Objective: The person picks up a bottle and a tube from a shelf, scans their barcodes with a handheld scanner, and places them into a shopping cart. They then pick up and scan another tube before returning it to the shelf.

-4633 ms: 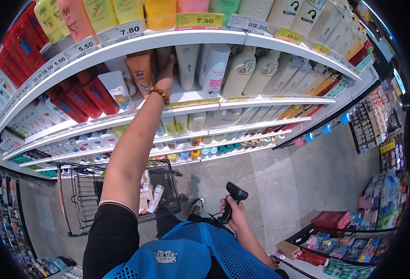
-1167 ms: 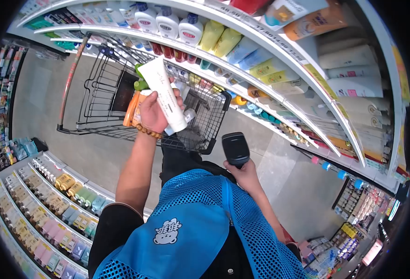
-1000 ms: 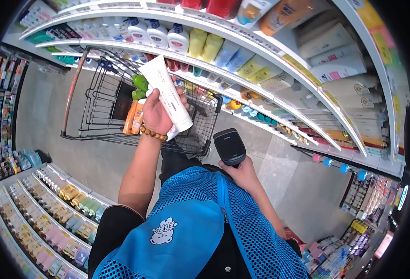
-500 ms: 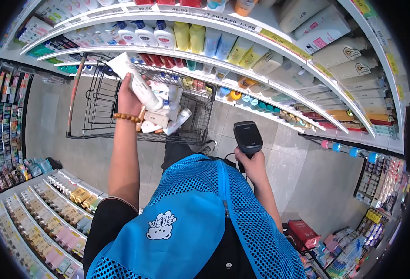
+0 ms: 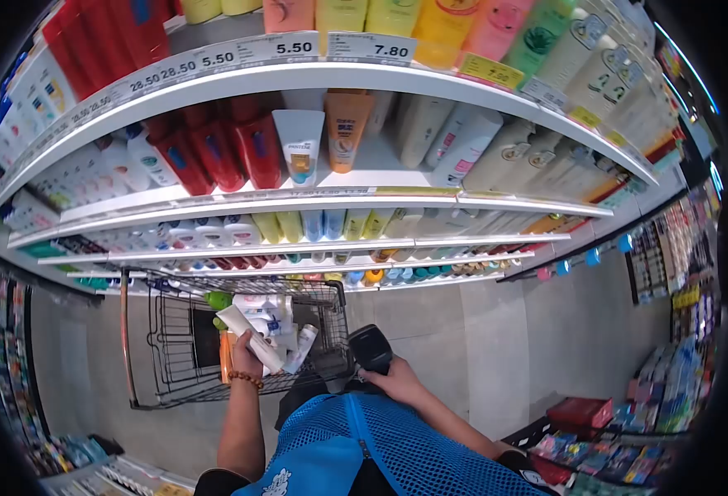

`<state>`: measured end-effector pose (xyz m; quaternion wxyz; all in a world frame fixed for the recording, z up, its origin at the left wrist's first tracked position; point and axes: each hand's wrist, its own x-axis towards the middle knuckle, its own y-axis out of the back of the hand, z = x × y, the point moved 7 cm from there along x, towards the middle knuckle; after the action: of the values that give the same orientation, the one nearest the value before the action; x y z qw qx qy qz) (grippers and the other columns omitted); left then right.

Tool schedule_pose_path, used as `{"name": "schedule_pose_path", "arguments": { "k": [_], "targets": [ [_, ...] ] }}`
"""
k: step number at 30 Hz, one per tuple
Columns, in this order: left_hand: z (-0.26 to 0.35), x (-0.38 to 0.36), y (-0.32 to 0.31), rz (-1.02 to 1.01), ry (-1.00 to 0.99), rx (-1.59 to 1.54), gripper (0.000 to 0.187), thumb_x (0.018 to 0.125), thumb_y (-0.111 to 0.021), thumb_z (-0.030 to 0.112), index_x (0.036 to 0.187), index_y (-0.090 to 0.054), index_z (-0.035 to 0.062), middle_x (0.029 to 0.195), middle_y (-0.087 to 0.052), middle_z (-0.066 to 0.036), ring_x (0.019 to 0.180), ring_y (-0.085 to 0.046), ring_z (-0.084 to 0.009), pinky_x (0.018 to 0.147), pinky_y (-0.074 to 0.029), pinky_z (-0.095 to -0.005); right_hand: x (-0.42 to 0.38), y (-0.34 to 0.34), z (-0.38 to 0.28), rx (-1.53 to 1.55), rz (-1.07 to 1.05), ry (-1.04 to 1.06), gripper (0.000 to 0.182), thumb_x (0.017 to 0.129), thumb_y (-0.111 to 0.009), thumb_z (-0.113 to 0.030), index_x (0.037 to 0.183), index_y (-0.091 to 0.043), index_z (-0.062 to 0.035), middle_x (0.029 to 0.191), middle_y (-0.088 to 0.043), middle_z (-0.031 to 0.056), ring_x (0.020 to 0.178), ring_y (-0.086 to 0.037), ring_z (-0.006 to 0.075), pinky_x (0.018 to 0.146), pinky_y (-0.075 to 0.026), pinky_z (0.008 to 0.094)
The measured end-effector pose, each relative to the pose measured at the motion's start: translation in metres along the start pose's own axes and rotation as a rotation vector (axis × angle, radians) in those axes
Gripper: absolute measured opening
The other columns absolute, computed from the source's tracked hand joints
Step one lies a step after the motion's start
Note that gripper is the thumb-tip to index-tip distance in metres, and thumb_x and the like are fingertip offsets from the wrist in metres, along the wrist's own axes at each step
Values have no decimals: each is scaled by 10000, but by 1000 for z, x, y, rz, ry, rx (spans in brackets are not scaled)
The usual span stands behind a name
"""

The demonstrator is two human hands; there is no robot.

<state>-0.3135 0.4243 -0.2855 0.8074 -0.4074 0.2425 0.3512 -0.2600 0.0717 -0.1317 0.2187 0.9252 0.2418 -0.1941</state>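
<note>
My left hand (image 5: 247, 354) is wrapped round a white squeeze tube (image 5: 252, 339), tilted over the shopping cart (image 5: 174, 393). Behind the tube, several white bottles (image 5: 275, 307), a green bottle (image 5: 218, 300) and an orange item (image 5: 225, 355) lie in the cart. A white bottle (image 5: 302, 347) leans to the right of the tube. My right hand (image 5: 390, 379) grips the handle of a black handheld scanner (image 5: 370, 347) beside the cart's right end. Its head points forward, and the fingers under the handle are partly hidden.
Ahead, curved-looking white shelves (image 5: 364, 74) carry tubes, red bottles (image 5: 256, 145) and pump bottles, with price labels along the edges. Product racks stand at far left (image 5: 0, 331) and right (image 5: 653, 256). A red box (image 5: 579, 412) sits at lower right. Grey floor tiles (image 5: 447, 331) lie right of the cart.
The view has tilted up, showing more upper shelves. The tube in my left hand is lower over the cart. My right hand and the scanner have come closer to the cart.
</note>
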Motion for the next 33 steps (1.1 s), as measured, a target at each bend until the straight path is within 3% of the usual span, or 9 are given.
{"name": "schedule_pose_path", "arguments": {
  "k": [3, 8, 11, 14, 17, 21, 23, 28, 33],
  "targets": [
    [9, 5, -11, -128, 75, 56, 387, 920, -588, 242, 1236, -476, 48, 992, -591, -129, 873, -596, -291, 818, -506, -477, 1, -21, -23, 52, -22, 19, 498, 813, -761, -348, 1131, -625, 10, 1016, -708, 202, 953, -695, 303, 857, -524, 384],
    [14, 61, 31, -159, 112, 97, 439, 925, -631, 268, 1309, -518, 89, 1090, -639, -91, 1008, -620, -280, 913, -497, -455, -5, -41, -22, 43, 48, -19, 442, 824, -763, -323, 1086, -649, 14, 953, -718, 163, 872, -695, 241, 806, -537, 360],
    [50, 59, 49, 36, -33, 610, 461, 853, -705, 257, 1229, -582, 20, 1050, -671, -118, 896, -648, -251, 819, -506, -403, -8, -42, -29, 2, 40, -259, 368, 838, -766, -246, 1067, -653, 19, 946, -715, 111, 833, -661, 169, 766, -530, 330],
    [61, 91, 94, 162, -162, 804, 543, 791, -766, 316, 1205, -609, 2, 1022, -698, -126, 860, -660, -202, 766, -516, -343, -10, -53, 11, 171, 86, -235, 317, 845, -765, -228, 1026, -670, 14, 923, -705, 84, 814, -639, 158, 761, -515, 320],
    [78, 98, 118, 224, -260, 1151, 625, 741, -796, 363, 1222, -603, 13, 1059, -702, -169, 957, -686, -270, 847, -526, -365, -15, -65, 14, 72, 70, -288, 317, 843, -767, -234, 1010, -669, 17, 929, -709, 91, 847, -644, 155, 783, -512, 320],
    [78, 109, 129, 132, -212, 1399, 647, 739, -793, 392, 1242, -594, 37, 1125, -675, -201, 1021, -673, -324, 881, -527, -390, -17, -80, 11, 17, 39, -353, 319, 837, -770, -225, 1015, -665, 17, 950, -716, 102, 892, -647, 147, 820, -507, 307],
    [80, 111, 131, 218, -194, 1587, 671, 735, -793, 401, 1267, -577, 54, 1193, -637, -208, 1062, -651, -346, 897, -527, -409, -18, -87, 11, 4, 33, -363, 318, 836, -769, -219, 1022, -662, 16, 954, -717, 103, 892, -650, 150, 822, -507, 305],
    [62, 109, 106, 55, -216, 1918, 571, 777, -736, 247, 1317, -561, 189, 1257, -595, -95, 1230, -527, -290, 1027, -425, -433, -22, -94, 13, 2, 38, -432, 331, 834, -768, -200, 1055, -646, 13, 966, -717, 110, 899, -657, 160, 829, -508, 306],
    [40, 134, 75, -100, -398, 2096, 521, 794, -692, 139, 1300, -579, 199, 1270, -575, -89, 1265, -486, -284, 1064, -369, -451, -23, -92, 21, -97, 26, -495, 360, 832, -767, -227, 1066, -634, 12, 965, -714, 119, 908, -659, 171, 835, -510, 320]
  ]
}}
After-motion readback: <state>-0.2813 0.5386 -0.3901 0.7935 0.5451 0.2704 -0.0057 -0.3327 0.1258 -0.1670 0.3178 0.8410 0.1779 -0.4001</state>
